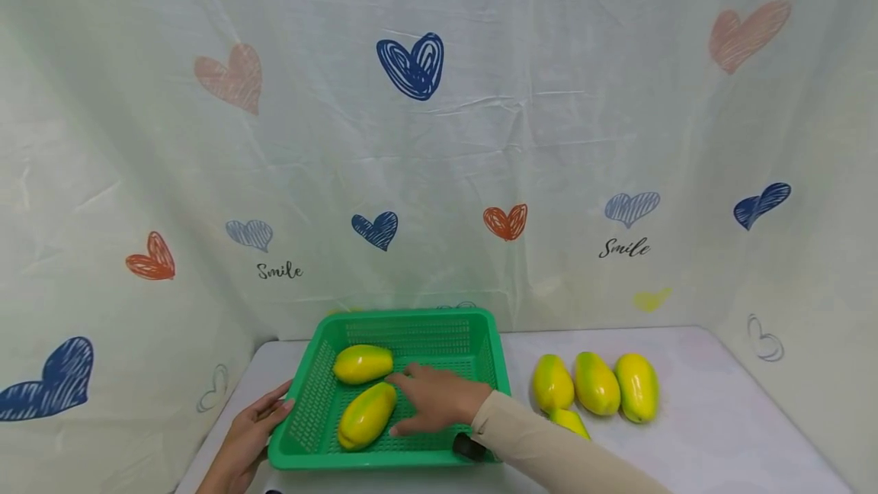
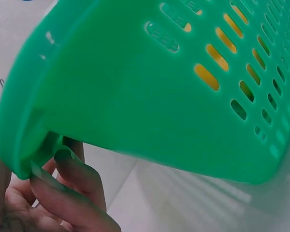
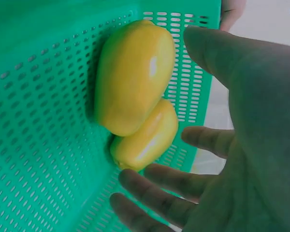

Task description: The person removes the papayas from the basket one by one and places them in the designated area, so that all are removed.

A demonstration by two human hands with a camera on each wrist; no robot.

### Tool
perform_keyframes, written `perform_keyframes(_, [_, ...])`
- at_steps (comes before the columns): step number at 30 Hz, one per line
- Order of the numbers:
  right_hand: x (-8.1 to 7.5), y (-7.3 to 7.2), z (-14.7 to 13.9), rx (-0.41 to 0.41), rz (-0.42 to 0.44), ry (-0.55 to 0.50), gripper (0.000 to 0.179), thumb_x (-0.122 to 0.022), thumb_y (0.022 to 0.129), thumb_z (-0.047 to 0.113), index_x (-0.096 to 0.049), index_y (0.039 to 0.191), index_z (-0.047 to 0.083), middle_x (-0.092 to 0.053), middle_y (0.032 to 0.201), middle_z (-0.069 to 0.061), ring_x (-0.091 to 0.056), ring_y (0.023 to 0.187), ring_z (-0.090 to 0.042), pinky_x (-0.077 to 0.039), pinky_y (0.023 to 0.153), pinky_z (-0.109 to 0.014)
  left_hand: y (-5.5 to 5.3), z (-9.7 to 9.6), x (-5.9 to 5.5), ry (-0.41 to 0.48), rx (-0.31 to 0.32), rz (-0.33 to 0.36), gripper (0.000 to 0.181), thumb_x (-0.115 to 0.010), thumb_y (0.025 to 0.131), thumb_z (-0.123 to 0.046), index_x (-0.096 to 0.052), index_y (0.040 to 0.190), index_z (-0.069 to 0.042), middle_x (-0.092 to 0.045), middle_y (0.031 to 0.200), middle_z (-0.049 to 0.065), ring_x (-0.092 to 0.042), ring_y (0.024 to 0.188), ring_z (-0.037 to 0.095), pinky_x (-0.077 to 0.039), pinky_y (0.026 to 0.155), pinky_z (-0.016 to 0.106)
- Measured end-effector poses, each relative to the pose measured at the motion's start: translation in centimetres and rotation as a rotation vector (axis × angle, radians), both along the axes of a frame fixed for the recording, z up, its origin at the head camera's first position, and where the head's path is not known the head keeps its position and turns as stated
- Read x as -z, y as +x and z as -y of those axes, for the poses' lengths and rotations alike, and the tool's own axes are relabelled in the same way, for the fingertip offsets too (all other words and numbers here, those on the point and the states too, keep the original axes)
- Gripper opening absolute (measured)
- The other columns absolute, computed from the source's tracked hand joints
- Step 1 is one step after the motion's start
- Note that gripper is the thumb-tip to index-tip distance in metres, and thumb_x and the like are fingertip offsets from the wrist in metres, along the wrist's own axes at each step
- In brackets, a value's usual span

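Observation:
A green plastic basket (image 1: 370,460) with slotted walls stands on the table. Inside, on its left half, lie two glossy yellow mango-like fruits with greenish streaks, one nearer (image 1: 366,415) and one farther back (image 1: 363,365). My left hand (image 1: 250,429) holds the basket's left rim, its fingers (image 2: 82,183) curled up under the edge in the left wrist view. Over the basket's middle, my right hand (image 1: 439,400) reaches in with fingers spread and nothing in its grasp. The right wrist view has its fingertips (image 3: 130,179) close beside the farther fruit (image 3: 147,137).
Right of the basket, several more yellow fruits rest on the white table (image 1: 713,418): three in a row (image 1: 597,385) and one nearer (image 1: 571,423), partly behind the right sleeve (image 1: 542,444). A white curtain (image 1: 439,158) printed with hearts encloses the table's back and sides.

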State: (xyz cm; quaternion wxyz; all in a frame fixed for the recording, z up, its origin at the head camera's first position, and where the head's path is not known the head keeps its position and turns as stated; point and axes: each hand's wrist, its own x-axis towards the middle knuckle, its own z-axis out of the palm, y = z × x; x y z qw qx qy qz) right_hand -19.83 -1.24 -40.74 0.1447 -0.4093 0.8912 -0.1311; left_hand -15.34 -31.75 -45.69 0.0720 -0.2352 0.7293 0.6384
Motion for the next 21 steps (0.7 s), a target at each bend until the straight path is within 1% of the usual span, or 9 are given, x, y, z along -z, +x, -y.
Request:
perform_keyframes(4, [0.4,-0.5,0.9,0.015,0.030,0.018,0.073,-0.058,0.082,0.060,-0.036,0.141,0.023,-0.042,0.133,-0.004,-0.049,0.113,-0.019,-0.046,0.082,-0.034,-0.1,-0.1,0.0,-0.002,-0.004,0.004,0.077,-0.068,0.082,-0.040,-0.033,0.144,-0.008,-0.031,0.132,0.020,-0.048,0.097,0.024,-0.048,0.071,0.037])
perform_keyframes(6, [0.6,-0.7,1.3,0.026,0.042,0.032,0.073,-0.057,0.081,0.060,-0.036,0.141,0.024,-0.042,0.133,-0.004,-0.049,0.114,-0.020,-0.046,0.083,-0.035,-0.1,-0.1,0.0,-0.005,-0.003,0.007,0.078,-0.068,0.082,-0.041,-0.033,0.144,-0.008,-0.030,0.133,0.021,-0.047,0.099,0.025,-0.048,0.071,0.037])
perform_keyframes(11, [0.3,-0.8,2.0,0.036,0.060,0.066,0.073,-0.059,0.081,0.060,-0.037,0.140,0.023,-0.044,0.132,-0.006,-0.049,0.114,-0.022,-0.046,0.084,-0.037,-0.1,0.0,0.0,-0.007,0.002,0.010,0.081,-0.068,0.081,-0.043,-0.032,0.144,-0.008,-0.027,0.138,0.024,-0.045,0.105,0.027,-0.048,0.073,0.037])
perform_keyframes(15, [0.4,-0.9,2.7,0.046,0.077,0.080,0.071,-0.059,0.081,0.060,-0.039,0.139,0.024,-0.044,0.132,-0.006,-0.049,0.113,-0.022,-0.045,0.084,-0.038,0.0,0.0,0.0,-0.004,-0.002,0.007,0.078,-0.067,0.082,-0.041,-0.033,0.144,-0.008,-0.027,0.138,0.024,-0.048,0.101,0.025,-0.048,0.073,0.037])
perform_keyframes(18, [0.5,-1.1,3.2,0.032,0.092,0.062,0.068,-0.060,0.081,0.059,-0.044,0.135,0.022,-0.047,0.126,-0.003,-0.051,0.103,-0.017,-0.045,0.080,-0.033,0.0,-0.1,0.1,-0.003,-0.011,0.001,0.075,-0.067,0.083,-0.039,-0.034,0.143,-0.008,-0.030,0.136,0.024,-0.052,0.095,0.023,-0.049,0.072,0.037])
perform_keyframes(21, [0.7,-1.2,3.7,0.002,0.114,0.042,0.062,-0.061,0.082,0.056,-0.048,0.131,0.020,-0.049,0.118,-0.001,-0.050,0.093,-0.011,-0.044,0.076,-0.028,0.1,0.0,0.1,0.002,-0.016,-0.010,0.075,-0.067,0.083,-0.039,-0.034,0.143,-0.008,-0.030,0.136,0.024,-0.055,0.091,0.021,-0.050,0.072,0.037])
